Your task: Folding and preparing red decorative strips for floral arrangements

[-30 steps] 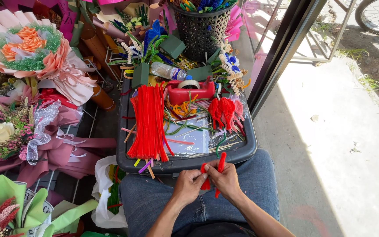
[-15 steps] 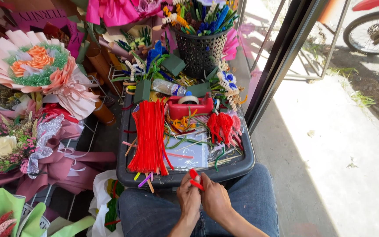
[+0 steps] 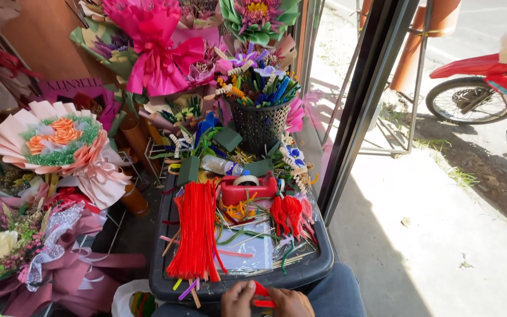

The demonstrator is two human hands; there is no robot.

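Left hand [image 3: 239,298] and right hand [image 3: 291,302], now lower in view than before, pinch a red pipe cleaner [image 3: 262,290] between their fingers beside the dark tray [image 3: 165,286].

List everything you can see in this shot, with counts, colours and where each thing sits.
Dark plastic tray: one, on the person's lap.
Bundle of red fuzzy craft stems: one, tray's left side.
Red tape dispenser: one, tray's back.
Small red stem flowers: a cluster, tray's right side.
Black mesh basket: one, holding colourful stems, behind the tray.
Pink-wrapped bouquet: one, top centre.
Peach paper fan bouquet: one, left.
Red motorbike: one, outside, top right.
Short red stem piece: one, between both hands.
Left hand: pinching it, bottom edge.
Right hand: pinching it, bottom edge.
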